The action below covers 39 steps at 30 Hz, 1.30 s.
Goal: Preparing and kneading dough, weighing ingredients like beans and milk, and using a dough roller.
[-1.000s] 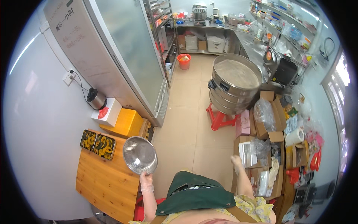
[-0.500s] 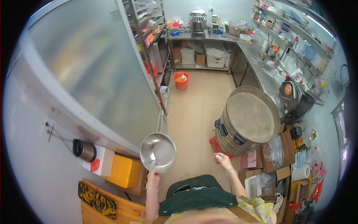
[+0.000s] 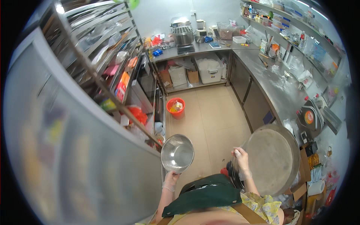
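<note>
My left hand (image 3: 171, 179), in a clear glove, grips the lower rim of a perforated steel bowl (image 3: 177, 152). The bowl hangs over the floor beside the frosted glass door at left. My right hand (image 3: 240, 159), also gloved, has its fingers curled closed at the left side of a large round stacked steel steamer (image 3: 268, 157); whatever may be inside the fingers I cannot make out. The steamer’s top is pale and flat, with dark handles on its side.
A frosted glass door (image 3: 63, 150) and metal shelving (image 3: 97, 80) stand at left. An orange bucket (image 3: 175, 112) sits on the tiled floor (image 3: 202, 101) ahead. An L-shaped steel counter (image 3: 270, 88) carries tools and appliances. Cardboard boxes (image 3: 305, 170) are piled at right.
I have moved forward past the wooden table, which has left view. The shelving and counter appear closer. The steamer now lies beside and under my right hand. The bowl stays in my left hand.
</note>
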Motion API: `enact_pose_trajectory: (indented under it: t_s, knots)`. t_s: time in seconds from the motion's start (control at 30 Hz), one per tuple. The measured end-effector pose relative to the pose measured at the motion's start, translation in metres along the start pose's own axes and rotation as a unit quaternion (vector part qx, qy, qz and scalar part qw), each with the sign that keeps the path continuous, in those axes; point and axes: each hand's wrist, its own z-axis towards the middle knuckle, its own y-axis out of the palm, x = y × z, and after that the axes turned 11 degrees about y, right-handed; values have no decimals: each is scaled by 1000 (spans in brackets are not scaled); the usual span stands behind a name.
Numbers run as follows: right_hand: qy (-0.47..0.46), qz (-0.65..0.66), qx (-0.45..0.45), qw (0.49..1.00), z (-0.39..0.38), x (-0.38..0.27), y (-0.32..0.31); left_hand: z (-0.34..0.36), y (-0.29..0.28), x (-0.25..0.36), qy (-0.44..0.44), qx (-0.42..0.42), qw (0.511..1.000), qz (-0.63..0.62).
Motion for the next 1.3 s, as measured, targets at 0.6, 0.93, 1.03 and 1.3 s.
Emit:
enact_pose_trajectory:
  t_s: [0.6, 0.93, 1.03, 1.3]
  knots:
    - [65, -70, -92, 991, 419, -128, 170, 444, 315, 187, 4, -33, 998, -58]
    - [207, -40, 136, 968, 597, -127, 106, 701, 559, 292, 92, 64, 991, -71]
    - [209, -55, 123, 969, 688, -162, 110, 774, 596, 318, 129, 76, 985, -81]
    - [39, -151, 4, 988, 934, -299, 177, 890, 693, 383, 182, 88, 974, -102]
